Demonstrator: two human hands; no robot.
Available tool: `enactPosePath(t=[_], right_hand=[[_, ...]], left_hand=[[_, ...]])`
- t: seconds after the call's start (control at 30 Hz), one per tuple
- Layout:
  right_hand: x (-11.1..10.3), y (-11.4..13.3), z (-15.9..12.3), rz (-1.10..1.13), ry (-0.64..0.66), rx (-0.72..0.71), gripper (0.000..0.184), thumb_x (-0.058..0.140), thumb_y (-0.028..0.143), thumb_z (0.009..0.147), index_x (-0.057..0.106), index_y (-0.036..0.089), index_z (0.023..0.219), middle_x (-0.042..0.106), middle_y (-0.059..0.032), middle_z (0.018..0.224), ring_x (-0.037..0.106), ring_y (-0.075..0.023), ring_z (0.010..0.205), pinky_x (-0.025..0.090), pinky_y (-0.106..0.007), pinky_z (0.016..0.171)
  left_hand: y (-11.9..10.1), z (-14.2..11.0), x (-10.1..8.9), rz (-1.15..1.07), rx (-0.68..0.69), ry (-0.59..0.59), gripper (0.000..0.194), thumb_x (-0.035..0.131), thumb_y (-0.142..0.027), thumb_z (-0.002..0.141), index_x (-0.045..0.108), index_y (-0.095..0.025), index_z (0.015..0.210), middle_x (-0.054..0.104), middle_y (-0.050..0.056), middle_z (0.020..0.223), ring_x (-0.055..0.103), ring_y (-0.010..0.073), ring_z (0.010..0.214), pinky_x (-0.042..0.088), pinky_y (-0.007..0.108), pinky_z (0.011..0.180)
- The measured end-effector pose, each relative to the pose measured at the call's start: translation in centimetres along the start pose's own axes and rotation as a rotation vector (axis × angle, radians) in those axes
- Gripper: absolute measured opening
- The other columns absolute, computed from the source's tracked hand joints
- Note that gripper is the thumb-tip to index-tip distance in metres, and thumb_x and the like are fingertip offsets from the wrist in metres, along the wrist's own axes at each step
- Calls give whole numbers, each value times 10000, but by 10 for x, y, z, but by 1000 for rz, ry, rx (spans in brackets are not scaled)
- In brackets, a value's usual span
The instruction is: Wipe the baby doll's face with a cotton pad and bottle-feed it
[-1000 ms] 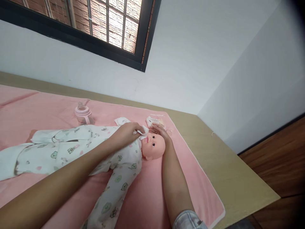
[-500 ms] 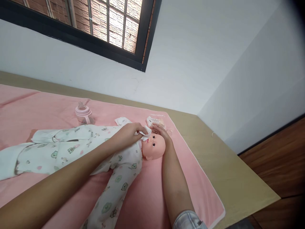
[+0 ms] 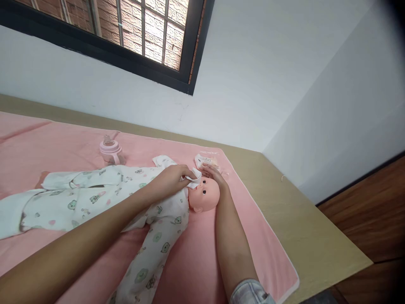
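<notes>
A baby doll in a white printed outfit lies on its back on a pink blanket, its head toward the right. My left hand is closed on a folded white wipe, pressed against the doll's face around the mouth and cheek. On the far side of the doll's head rests my right hand, its fingers stretched out and its palm and wrist along the crown. My left fingertips are partly hidden by the wipe.
A small wipes packet lies just beyond my right hand. Near the doll's legs stands a pink-lidded baby bottle. The wooden surface ends at a corner on the right, with a white wall behind.
The wipe has shifted very slightly across the doll's face with my left hand. My right hand stays against the head.
</notes>
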State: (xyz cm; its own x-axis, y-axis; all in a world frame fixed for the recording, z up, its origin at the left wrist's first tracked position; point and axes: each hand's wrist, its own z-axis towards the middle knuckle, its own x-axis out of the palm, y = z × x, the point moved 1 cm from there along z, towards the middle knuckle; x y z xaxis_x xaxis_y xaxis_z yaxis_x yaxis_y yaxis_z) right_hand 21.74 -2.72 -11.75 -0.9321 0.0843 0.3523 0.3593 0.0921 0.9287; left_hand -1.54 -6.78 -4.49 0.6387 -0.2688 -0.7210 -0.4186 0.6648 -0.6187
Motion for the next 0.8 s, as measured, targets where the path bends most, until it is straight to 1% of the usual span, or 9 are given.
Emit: enactPosePath(t=[0.13, 0.27, 0.33, 0.4, 0.5, 0.57, 0.63, 0.73, 0.8], right_hand=[[-1, 0, 1, -7, 6, -2, 167, 589, 162, 815, 590, 166, 982, 709, -29, 834, 663, -179, 980, 492, -383, 971], [-1, -2, 1, -15, 10, -8, 175, 606, 177, 805, 589, 164, 979, 708, -33, 839, 666, -181, 955, 498, -385, 954], [-2, -3, 2, -11, 17, -19, 182, 615, 197, 804, 591, 169, 982, 710, -44, 867, 665, -187, 955, 502, -392, 947], [-3, 0, 4, 1, 24, -40, 211, 623, 230, 807, 593, 186, 1011, 713, -51, 939, 662, -183, 960, 503, -390, 952], [-1, 17, 3, 57, 78, -146, 286, 639, 306, 808, 595, 240, 1083, 695, -30, 1076, 651, -158, 965, 497, -359, 982], [6, 38, -4, 65, 174, -266, 323, 650, 365, 806, 605, 267, 1110, 676, -19, 1143, 641, -160, 990, 491, -355, 997], [19, 61, -18, -38, 286, -354, 333, 654, 409, 810, 627, 271, 1112, 654, -27, 1205, 626, -187, 1045, 486, -381, 1007], [48, 88, -45, -402, 388, -372, 292, 626, 428, 844, 670, 255, 1075, 611, -35, 1289, 604, -208, 1111, 474, -390, 1009], [69, 95, -61, -650, 442, -377, 286, 599, 423, 866, 678, 267, 1093, 605, -25, 1297, 581, -196, 1153, 457, -378, 1023]], left_hand=[[1, 0, 1, 16, 8, -24, 310, 478, -250, 827, 744, -222, 983, 703, 36, 1031, 637, 239, 960, 480, 309, 813], [2, 0, 1, 41, 13, -21, 294, 486, -256, 847, 741, -213, 986, 701, 35, 1030, 633, 235, 960, 471, 305, 810], [2, 1, -1, 48, 17, -31, 303, 484, -277, 864, 734, -216, 1023, 703, 32, 1044, 633, 232, 965, 469, 296, 803], [3, 1, -4, 60, 14, -47, 323, 490, -310, 875, 722, -221, 1080, 708, 29, 1035, 637, 226, 942, 471, 285, 783], [5, 2, -12, 88, -4, -83, 348, 509, -357, 871, 712, -213, 1115, 712, 32, 1018, 639, 223, 917, 471, 279, 779], [6, 2, -20, 107, -29, -114, 359, 515, -386, 868, 711, -210, 1111, 714, 34, 1041, 642, 229, 929, 471, 285, 791], [8, 2, -27, 140, -53, -134, 359, 525, -397, 860, 709, -212, 1108, 715, 32, 1067, 649, 239, 946, 470, 295, 796], [11, 1, -37, 239, -77, -169, 360, 553, -380, 843, 696, -215, 1129, 705, 29, 1128, 645, 258, 998, 467, 315, 820], [12, 0, -42, 325, -88, -194, 380, 576, -385, 839, 685, -205, 1156, 698, 37, 1155, 638, 273, 1029, 468, 331, 839]])
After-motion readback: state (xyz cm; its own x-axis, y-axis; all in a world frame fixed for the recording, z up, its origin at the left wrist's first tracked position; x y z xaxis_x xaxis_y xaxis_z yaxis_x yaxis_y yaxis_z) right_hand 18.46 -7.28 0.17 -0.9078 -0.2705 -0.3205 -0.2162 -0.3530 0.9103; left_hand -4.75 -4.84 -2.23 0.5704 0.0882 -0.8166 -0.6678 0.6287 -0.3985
